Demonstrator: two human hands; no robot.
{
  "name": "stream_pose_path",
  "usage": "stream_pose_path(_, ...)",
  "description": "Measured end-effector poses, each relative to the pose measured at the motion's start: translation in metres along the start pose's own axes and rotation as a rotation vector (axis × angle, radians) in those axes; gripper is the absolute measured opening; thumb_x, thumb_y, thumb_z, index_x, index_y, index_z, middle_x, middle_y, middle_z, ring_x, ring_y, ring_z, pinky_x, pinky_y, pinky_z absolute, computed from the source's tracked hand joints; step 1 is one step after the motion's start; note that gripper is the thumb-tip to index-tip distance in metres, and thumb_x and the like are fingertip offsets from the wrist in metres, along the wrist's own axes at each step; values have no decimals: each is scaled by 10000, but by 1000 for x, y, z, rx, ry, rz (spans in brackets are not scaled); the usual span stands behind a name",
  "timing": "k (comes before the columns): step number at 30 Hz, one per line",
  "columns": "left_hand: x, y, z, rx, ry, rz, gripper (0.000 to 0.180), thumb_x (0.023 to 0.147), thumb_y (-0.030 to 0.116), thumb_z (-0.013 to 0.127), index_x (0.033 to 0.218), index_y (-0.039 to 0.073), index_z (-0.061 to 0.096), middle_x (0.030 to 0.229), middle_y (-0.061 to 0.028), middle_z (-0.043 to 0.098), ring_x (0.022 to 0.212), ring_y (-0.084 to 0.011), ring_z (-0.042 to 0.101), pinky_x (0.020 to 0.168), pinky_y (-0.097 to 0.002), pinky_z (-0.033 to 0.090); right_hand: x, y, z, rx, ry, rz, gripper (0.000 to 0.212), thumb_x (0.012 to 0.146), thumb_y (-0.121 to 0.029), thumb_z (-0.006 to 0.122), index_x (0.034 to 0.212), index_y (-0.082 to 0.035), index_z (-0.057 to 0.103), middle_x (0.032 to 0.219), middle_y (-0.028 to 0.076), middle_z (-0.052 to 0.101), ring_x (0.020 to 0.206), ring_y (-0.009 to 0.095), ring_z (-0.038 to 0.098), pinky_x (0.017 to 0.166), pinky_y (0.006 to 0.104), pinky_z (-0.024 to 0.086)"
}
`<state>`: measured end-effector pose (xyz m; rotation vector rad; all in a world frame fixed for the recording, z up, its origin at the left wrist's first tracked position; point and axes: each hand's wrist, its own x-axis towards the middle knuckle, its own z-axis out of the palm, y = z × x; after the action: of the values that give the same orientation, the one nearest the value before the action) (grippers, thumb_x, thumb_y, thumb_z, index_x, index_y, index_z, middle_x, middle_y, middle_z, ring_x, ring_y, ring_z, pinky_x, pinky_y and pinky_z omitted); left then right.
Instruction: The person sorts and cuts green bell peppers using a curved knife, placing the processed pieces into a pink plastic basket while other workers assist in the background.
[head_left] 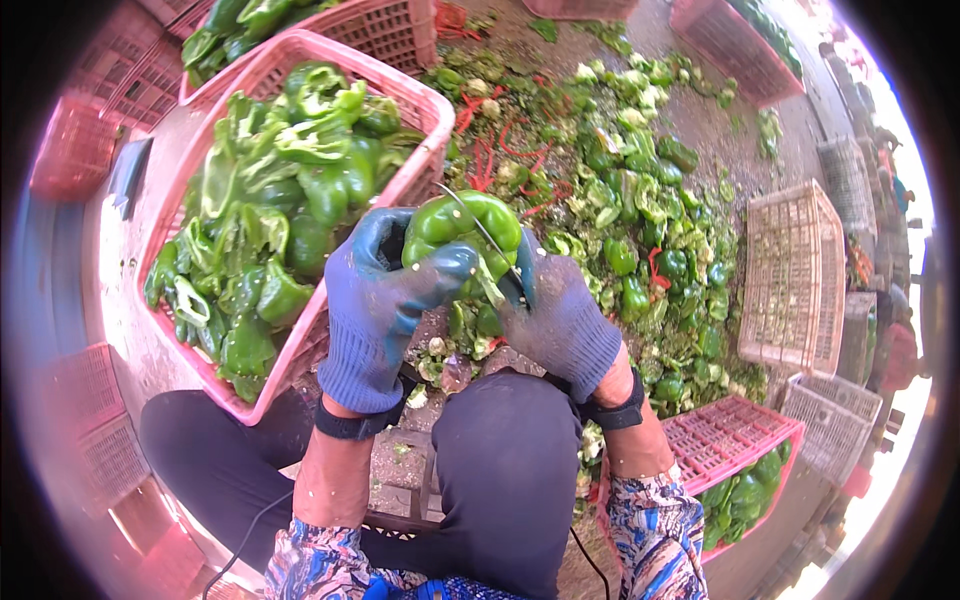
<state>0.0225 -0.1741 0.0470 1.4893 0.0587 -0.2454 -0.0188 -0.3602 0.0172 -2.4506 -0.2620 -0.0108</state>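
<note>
The single head view looks steeply down from the person's head, close over both gloved hands and the knees at picture centre, while its wide fisheye bends the pink crate (300,200) on the left and the littered ground (640,200) toward the rim.

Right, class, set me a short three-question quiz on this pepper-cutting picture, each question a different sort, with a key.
1. True or false: the left hand grips a green pepper.
2. What does the right hand hold? A) a thin knife B) a spoon C) a brush
3. Fill in: the pink crate to the person's left holds cut green ____.

Key: 1 true. 2 A, the knife lies across the pepper. 3 peppers.
</note>
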Motion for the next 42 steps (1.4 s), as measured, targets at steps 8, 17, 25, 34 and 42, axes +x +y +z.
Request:
stream_pose_path(8, -8, 34, -83, -113, 301, 240, 508, 730, 183, 911, 1120, -39, 672, 1008, -61, 720, 911, -121, 659, 850, -278, 538, 98, -77, 23, -45, -214, -130, 324, 791, -189, 752, 1080, -68, 670, 838, 208, 707, 799, 436, 691, 703, 489, 563)
stream_pose_path(17, -3, -3, -191, -251, 506, 289, 446, 777, 127, 869, 1138, -31, 659, 1025, -76, 713, 905, -131, 668, 846, -285, 549, 193, -138, 119, -151, -432, -489, 186, 796, -171, 679, 830, 7, 719, 828, 252, 702, 827, 425, 703, 741, 493, 578)
stream_pose_path(25, -14, -29, -230, -825, 449, 306, 467, 886, 120, 682, 1296, -82, 588, 1150, -118, 704, 1017, -181, 699, 925, -312, 569, 195, -144, 145, -295, -573, -250, 222, 857, -163, 584, 954, 5, 691, 902, 253, 717, 847, 437, 699, 782, 526, 563)
stream_pose_path(34, -32, -15, -225, -391, 306, 322, 594, 798, 281, 723, 1261, -72, 605, 1094, -83, 675, 1009, -150, 630, 916, -300, 501, 130, -218, 36, 361, -349, 37, 294, 854, -109, 742, 1139, -42, 712, 738, 58, 697, 664, 141, 657, 637, 327, 553)
stream_pose_path(42, -27, 8, -190, -301, 265, 301, 702, 777, 496, 716, 1227, -36, 633, 1116, -117, 679, 1035, -206, 663, 935, -345, 519, 110, -210, 52, 907, -549, 385, 643, 820, -134, 829, 1391, 27, 581, 866, 15, 694, 623, 61, 583, 544, 225, 469)
